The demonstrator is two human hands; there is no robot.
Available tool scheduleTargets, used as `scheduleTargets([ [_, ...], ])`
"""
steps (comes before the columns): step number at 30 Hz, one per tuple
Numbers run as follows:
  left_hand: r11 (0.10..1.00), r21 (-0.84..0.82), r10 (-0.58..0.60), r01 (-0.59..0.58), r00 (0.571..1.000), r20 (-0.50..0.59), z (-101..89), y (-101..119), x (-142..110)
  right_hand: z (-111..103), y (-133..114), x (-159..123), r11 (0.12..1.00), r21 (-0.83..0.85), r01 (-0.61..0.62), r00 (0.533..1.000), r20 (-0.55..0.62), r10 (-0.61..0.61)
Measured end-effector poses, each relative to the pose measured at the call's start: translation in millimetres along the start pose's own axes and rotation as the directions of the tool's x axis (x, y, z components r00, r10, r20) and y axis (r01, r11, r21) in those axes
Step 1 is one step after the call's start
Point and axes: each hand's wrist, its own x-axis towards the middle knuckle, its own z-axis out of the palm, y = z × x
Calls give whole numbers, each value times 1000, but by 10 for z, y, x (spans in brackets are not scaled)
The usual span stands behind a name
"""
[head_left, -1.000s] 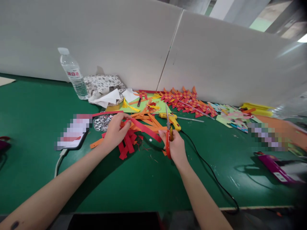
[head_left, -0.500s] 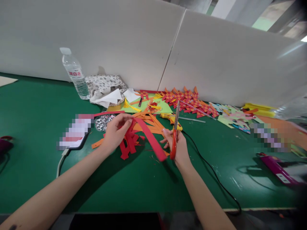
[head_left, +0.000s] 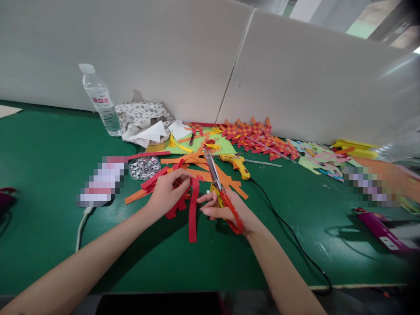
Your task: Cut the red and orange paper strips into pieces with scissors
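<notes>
My left hand is closed, pinching the upper end of a red strip that hangs down over the table. The strip's top end has a notched edge. In my right hand is a pair of scissors with red and yellow handles, blades pointing up and away; its fingertips are close to the red strip. Behind and below my left hand lie more red strips and orange strips in a loose pile, partly hidden by my hands.
A tub of googly eyes and a blurred phone lie left. Behind are a yellow glue gun, its black cord running right, and woven red-orange fish. A water bottle stands at the back left.
The red strip has swung from slanting rightward to hanging straight down. My right hand has moved left, tilting the scissors leftward, and both hands are nearer each other.
</notes>
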Motion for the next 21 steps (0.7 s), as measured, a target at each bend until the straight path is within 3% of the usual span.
scheduleTargets([
  [7, 974, -194, -104, 113, 993, 58, 87, 27, -26, 70, 4, -6, 999, -47, 7, 1000, -1, -7],
  [11, 879, -409, -248, 244, 968, 44, 96, 8, 8, 78, 9, -6, 998, -59, 21, 997, -78, -25],
  [14, 803, -501, -363, 322, 932, 16, 107, -36, 28, 71, 4, -11, 1000, -24, 11, 997, -70, -12],
  [21, 799, -526, -343, 293, 939, 2, 109, -38, 26, 86, 10, -17, 994, -106, 7, 1000, -17, -9],
])
